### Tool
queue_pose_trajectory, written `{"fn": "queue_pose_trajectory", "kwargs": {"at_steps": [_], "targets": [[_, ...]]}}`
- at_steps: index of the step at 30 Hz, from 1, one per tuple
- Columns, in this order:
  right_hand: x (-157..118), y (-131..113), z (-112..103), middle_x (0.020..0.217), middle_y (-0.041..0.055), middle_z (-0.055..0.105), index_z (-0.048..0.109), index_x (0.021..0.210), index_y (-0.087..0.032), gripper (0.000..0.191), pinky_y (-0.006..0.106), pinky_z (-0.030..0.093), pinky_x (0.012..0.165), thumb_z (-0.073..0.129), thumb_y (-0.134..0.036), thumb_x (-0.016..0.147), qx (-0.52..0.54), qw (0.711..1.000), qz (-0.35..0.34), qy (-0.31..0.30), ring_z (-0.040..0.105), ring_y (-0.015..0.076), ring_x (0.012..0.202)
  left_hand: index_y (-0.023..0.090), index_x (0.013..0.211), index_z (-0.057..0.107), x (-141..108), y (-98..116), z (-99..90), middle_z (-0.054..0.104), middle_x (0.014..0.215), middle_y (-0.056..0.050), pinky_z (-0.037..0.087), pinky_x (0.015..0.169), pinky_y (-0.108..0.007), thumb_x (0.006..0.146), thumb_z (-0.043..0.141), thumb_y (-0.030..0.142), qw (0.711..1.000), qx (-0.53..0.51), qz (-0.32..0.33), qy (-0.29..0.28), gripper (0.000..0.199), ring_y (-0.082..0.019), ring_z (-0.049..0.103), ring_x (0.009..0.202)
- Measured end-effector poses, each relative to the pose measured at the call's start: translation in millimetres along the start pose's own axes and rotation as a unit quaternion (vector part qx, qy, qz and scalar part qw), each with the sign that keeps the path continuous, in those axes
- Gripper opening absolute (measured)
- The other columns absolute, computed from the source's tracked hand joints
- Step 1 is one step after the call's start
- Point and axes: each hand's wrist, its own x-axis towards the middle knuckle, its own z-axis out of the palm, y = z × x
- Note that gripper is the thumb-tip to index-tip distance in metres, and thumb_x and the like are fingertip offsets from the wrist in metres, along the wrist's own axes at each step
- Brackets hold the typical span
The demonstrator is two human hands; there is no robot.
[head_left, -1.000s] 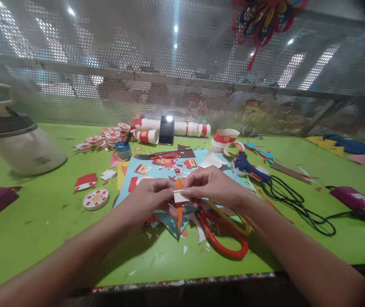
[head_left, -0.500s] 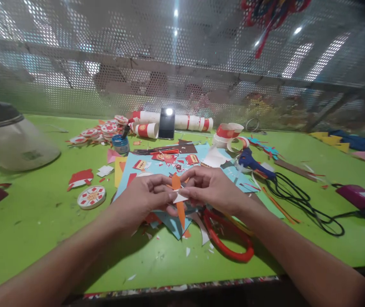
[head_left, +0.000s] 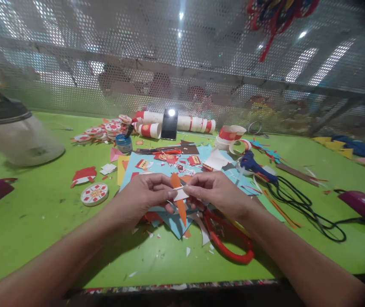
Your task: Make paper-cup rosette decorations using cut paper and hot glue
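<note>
Over the cluttered counter (head_left: pixel 156 266), a white paper piece (head_left: pixel 180 195) pinched across an orange paper strip (head_left: pixel 182 213)

Both hands are closed on small work. The left hand (head_left: pixel 144 194) grips the white paper piece at its left edge, thumb in front; the right hand (head_left: pixel 216 187) pinches its upper right corner. The orange paper strip runs behind it, between the hands and above a light blue paper sheet (head_left: pixel 176 229).

The strip's shaping looks done, since it narrows to a point at the near end. Joining seems partway: the white piece crosses the strip's middle but is held there by fingertips. Whether it wraps behind or is glued, I cannot tell.

To the left, a patterned disc (head_left: pixel 94 194) and a heap of similar discs (head_left: pixel 107 129) look finished; white paper squares (head_left: pixel 108 169) lie loose, apparently unused. A red scissor handle (head_left: pixel 235 257) sits near the right hand, and a blue hot glue gun (head_left: pixel 249 162) lies beyond, neither of them held
</note>
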Motion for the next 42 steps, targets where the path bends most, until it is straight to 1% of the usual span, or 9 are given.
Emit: {"fn": "queue_pose_trajectory", "kwargs": {"at_steps": [8,12,18,25,31,34,37,39,42], "targets": [[-1.4,-1.2,2.6,0.061,-0.0025,0.057,0.066,0.072,-0.016,0.027,0.023,0.038,0.053,0.073,-0.042,0.076,0.047,0.999,-0.015,0.008,0.049,0.0088,0.054,0.017,0.092,0.067,-0.9,-1.1,4.5,0.069,0.068,-0.002,0.047,0.054,-0.023,0.066,0.081,0.029,0.999,-0.020,0.006,-0.024,0.031,-0.012,0.061,0.054],[-3.8,-2.4,6.1,0.059,-0.0026,0.057,0.064,0.069,-0.016,0.027,0.024,0.039,0.055,0.077,-0.039,0.071,0.065,0.997,0.023,0.016,0.051,0.0094,0.054,0.016,0.084,0.066,-0.6,-2.3,4.8,0.068,0.063,-0.001,0.046,0.053,-0.022,0.068,0.080,0.029,1.000,-0.020,0.003,-0.017,0.025,-0.012,0.062,0.054],[-3.9,-3.1,10.0,0.055,-0.0042,0.054,0.064,0.067,-0.015,0.030,0.022,0.034,0.050,0.077,-0.042,0.070,0.049,0.998,0.015,0.035,0.046,0.0077,0.050,0.016,0.078,0.065,-0.1,-1.7,2.2,0.066,0.065,0.001,0.047,0.054,-0.018,0.072,0.078,0.029,0.999,-0.025,-0.023,-0.017,0.019,-0.010,0.062,0.056],[-3.7,-0.7,11.7,0.052,-0.0048,0.053,0.062,0.066,-0.016,0.022,0.021,0.031,0.047,0.074,-0.033,0.074,0.035,0.998,0.007,0.053,0.044,0.0070,0.047,0.016,0.074,0.064,1.6,-2.1,1.6,0.061,0.067,0.003,0.047,0.050,-0.019,0.074,0.076,0.029,0.999,-0.039,-0.013,0.033,0.018,-0.009,0.059,0.055],[-4.5,-1.8,8.3,0.052,-0.0039,0.054,0.067,0.069,-0.014,0.018,0.022,0.031,0.047,0.071,-0.031,0.074,-0.024,0.999,0.015,0.018,0.043,0.0068,0.046,0.013,0.071,0.065,9.7,3.1,-14.6,0.064,0.071,0.000,0.050,0.061,-0.020,0.073,0.074,0.023,0.986,-0.063,0.094,0.125,0.014,-0.009,0.059,0.062],[0.0,-0.2,0.2,0.056,-0.0021,0.057,0.069,0.068,-0.015,0.016,0.024,0.036,0.051,0.068,-0.029,0.076,-0.097,0.992,-0.014,0.079,0.048,0.0091,0.051,0.013,0.071,0.064,13.1,4.6,-22.5,0.063,0.068,0.001,0.048,0.060,-0.020,0.072,0.075,0.022,0.980,-0.077,0.113,0.144,0.014,-0.008,0.057,0.059],[8.2,4.7,-16.0,0.065,0.0016,0.063,0.072,0.068,-0.016,0.016,0.027,0.041,0.057,0.067,-0.029,0.075,-0.203,0.964,-0.037,0.171,0.054,0.0129,0.059,0.014,0.073,0.063,12.4,6.0,-24.4,0.063,0.068,0.001,0.047,0.059,-0.020,0.069,0.078,0.022,0.979,-0.069,0.128,0.142,0.017,-0.008,0.057,0.059],[14.1,8.6,-30.1,0.070,0.0033,0.065,0.073,0.066,-0.016,0.016,0.028,0.042,0.060,0.067,-0.029,0.073,-0.243,0.946,-0.047,0.210,0.056,0.0146,0.063,0.014,0.076,0.063,9.7,6.3,-22.0,0.065,0.069,0.000,0.047,0.060,-0.021,0.067,0.079,0.023,0.982,-0.056,0.128,0.125,0.020,-0.009,0.059,0.060],[20.6,13.8,-49.9,0.072,0.0047,0.067,0.073,0.065,-0.015,0.018,0.029,0.043,0.060,0.066,-0.030,0.073,-0.266,0.931,-0.049,0.244,0.057,0.0159,0.064,0.016,0.092,0.061,3.5,3.4,-15.7,0.065,0.064,0.002,0.046,0.056,-0.022,0.066,0.079,0.025,0.992,-0.023,0.085,0.088,0.032,-0.010,0.059,0.057]]}}
